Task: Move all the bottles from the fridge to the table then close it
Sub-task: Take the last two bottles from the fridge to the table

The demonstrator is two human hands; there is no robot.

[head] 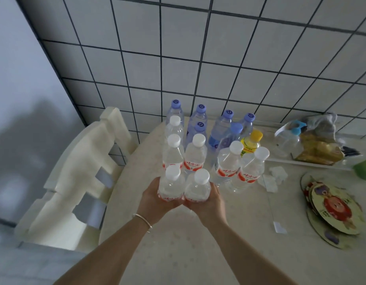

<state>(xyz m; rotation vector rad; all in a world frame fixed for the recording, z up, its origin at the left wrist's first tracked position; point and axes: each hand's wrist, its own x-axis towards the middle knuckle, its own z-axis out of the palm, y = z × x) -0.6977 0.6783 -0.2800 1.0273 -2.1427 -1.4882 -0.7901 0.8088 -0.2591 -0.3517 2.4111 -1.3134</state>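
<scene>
Hands held one white-capped bottle each: left hand gripped left bottle, right hand gripped right bottle. Both stood upright, caps up, side by side touching, at table front of the bottle cluster.

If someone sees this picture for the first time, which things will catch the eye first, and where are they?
First, the two white-capped bottles at the centre: the left hand holds one bottle and the right hand holds the other, side by side, low over the table. Behind them stands a crowd of upright bottles, among them a single yellow-capped bottle. At the right edge lie colourful round mats.
</scene>
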